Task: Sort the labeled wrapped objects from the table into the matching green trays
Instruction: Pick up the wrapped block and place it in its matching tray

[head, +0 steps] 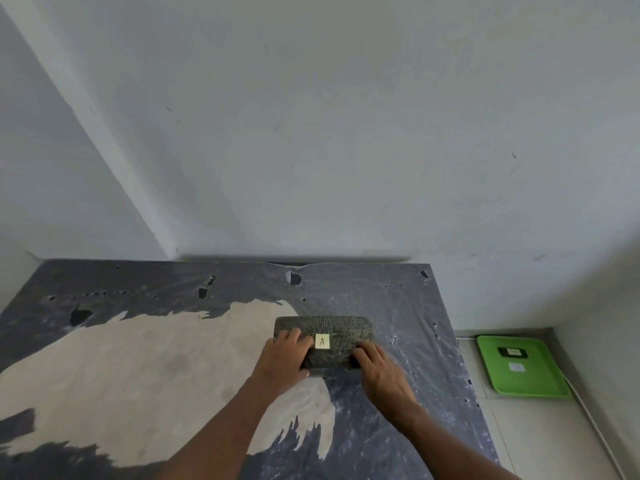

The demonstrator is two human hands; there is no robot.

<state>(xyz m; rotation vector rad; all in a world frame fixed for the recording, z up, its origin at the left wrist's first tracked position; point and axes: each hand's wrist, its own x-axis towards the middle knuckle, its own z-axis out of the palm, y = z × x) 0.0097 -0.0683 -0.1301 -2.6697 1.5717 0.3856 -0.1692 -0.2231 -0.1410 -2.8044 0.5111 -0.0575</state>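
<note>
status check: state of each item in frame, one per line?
wrapped object: on the table, label A facing up, held at both ends
left hand: closed on the object's left end
right hand: closed on its right end
green tray: on the floor right of the table, holding a small dark item; its label unreadable
table cover: torn, holed

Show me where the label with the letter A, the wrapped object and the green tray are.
label [322, 341], head view, middle of the paper
wrapped object [332, 325], head view, bare top face
green tray [540, 382], head view, bare floor
</note>
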